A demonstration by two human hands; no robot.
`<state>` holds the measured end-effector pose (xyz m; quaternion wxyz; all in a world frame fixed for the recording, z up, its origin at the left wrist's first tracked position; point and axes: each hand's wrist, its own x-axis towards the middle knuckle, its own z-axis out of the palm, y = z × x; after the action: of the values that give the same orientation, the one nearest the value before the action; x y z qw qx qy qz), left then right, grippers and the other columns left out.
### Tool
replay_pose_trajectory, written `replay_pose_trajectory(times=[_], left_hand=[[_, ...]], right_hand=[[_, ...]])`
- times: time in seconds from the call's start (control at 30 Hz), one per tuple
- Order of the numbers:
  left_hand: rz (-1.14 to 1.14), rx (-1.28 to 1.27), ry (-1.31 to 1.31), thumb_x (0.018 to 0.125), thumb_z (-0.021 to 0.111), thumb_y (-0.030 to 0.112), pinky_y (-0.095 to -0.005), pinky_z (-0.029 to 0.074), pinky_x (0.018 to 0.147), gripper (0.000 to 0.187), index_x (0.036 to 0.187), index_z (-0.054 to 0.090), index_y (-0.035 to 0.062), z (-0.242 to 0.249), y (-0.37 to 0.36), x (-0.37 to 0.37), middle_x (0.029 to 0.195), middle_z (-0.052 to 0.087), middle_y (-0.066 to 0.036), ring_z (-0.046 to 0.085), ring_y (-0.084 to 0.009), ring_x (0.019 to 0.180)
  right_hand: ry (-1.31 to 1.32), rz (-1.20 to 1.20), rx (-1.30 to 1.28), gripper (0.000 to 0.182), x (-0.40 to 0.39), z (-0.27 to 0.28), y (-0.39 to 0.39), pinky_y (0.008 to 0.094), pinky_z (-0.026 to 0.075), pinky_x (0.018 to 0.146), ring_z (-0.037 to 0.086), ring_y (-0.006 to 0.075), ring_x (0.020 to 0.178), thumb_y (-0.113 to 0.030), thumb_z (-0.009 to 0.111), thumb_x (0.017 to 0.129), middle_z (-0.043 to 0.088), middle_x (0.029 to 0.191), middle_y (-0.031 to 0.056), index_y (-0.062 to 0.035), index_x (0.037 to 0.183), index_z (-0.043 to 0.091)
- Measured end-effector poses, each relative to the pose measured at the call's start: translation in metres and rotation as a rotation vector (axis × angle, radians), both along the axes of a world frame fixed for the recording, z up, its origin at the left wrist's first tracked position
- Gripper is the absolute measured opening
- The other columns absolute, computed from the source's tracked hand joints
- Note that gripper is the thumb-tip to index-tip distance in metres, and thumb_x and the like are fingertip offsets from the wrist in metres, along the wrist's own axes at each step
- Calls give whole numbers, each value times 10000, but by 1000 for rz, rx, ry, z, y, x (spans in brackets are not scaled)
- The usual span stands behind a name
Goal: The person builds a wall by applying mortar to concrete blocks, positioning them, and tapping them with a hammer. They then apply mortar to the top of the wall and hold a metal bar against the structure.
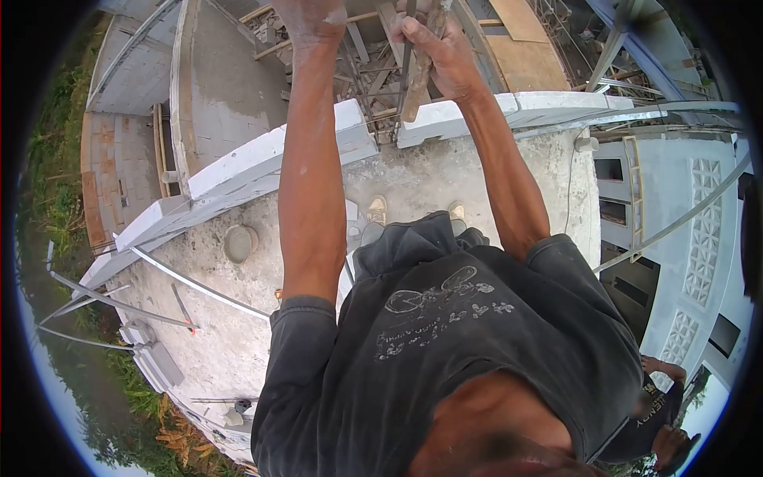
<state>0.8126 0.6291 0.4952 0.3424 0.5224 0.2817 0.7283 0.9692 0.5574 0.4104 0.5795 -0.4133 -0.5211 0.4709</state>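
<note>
My right hand (449,60) is closed round a rough, mortar-smeared wooden strip (417,89), its thumb near the top edge of the view. Beside the strip runs a thin dark rod (407,56); whether my fingers touch it is unclear. My left hand (314,20) is raised at the top edge, dusty, with its fingers cut off by the frame. Below the hands, a gap separates two lengths of low white block wall, the left length (278,151) and the right length (469,118). Thin bars stand in that gap.
Beyond the wall lies a lower area with rubble (373,67) and a plywood sheet (528,67). A round bucket (240,243) stands on the concrete floor (214,294), near a long metal bar (199,282). Another person (656,413) is at the lower right.
</note>
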Motion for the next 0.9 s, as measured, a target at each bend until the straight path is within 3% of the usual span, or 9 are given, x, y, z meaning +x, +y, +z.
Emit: replay_pose_trajectory(times=[0.1,0.2,0.4,0.5,0.67,0.73,0.8,0.87,0.9], left_hand=[[-17,6,-2,1033,419,609,-208,371,512,626,1132,661,40,0,1,0,797,621,6,457,-50,576],[-30,10,-1,1033,409,615,-209,371,506,633,1119,667,43,2,1,1,778,625,7,460,-51,566],[-49,-11,8,1039,407,607,-211,378,507,627,1104,672,42,6,-1,-4,765,632,0,468,-56,561],[17,-20,33,1042,412,597,-211,379,512,616,1091,674,42,9,-10,-3,767,631,3,470,-59,561],[88,-2,63,1045,420,586,-206,383,534,595,1066,678,50,7,-17,-1,776,628,13,472,-60,568],[-324,-246,-332,1046,419,583,-210,394,556,585,1075,680,61,22,-30,-12,803,633,13,480,-61,594],[-294,-254,-323,1046,415,581,-217,407,578,579,1086,682,69,22,-33,-11,836,640,12,491,-63,625],[174,-12,80,1047,409,581,-228,421,598,578,1100,685,76,4,-23,1,876,649,9,505,-65,660],[154,-19,75,1047,405,584,-235,429,610,581,1105,684,78,2,-22,0,891,652,8,514,-71,677]], right_hand=[[59,55,20,600,-2,-2,2,310,477,913,576,124,1016,-417,741,916,622,1068,34,-16,1309,531],[12,-65,37,583,-11,2,-7,304,471,915,572,121,997,-398,744,919,616,1055,26,-11,1299,532],[-70,-68,57,594,-9,0,-11,301,475,915,582,129,1004,-378,755,918,614,1059,32,-5,1318,522],[118,28,25,594,-9,-5,-4,305,482,924,592,134,1017,-387,756,920,623,1074,37,-9,1315,522],[55,124,57,594,5,-9,13,317,490,948,610,147,1044,-401,740,934,641,1116,47,-14,1324,514],[69,200,53,624,5,-6,15,325,491,963,619,164,1063,-413,734,936,647,1146,62,-5,1344,498],[58,242,25,680,9,-4,15,335,491,982,626,186,1094,-426,730,935,651,1186,85,17,1379,466],[53,187,34,745,6,6,3,349,483,1009,629,210,1121,-434,726,934,646,1227,109,48,1413,420],[51,160,39,778,5,10,-2,356,479,1022,631,222,1134,-439,724,934,644,1247,121,63,1430,397]])
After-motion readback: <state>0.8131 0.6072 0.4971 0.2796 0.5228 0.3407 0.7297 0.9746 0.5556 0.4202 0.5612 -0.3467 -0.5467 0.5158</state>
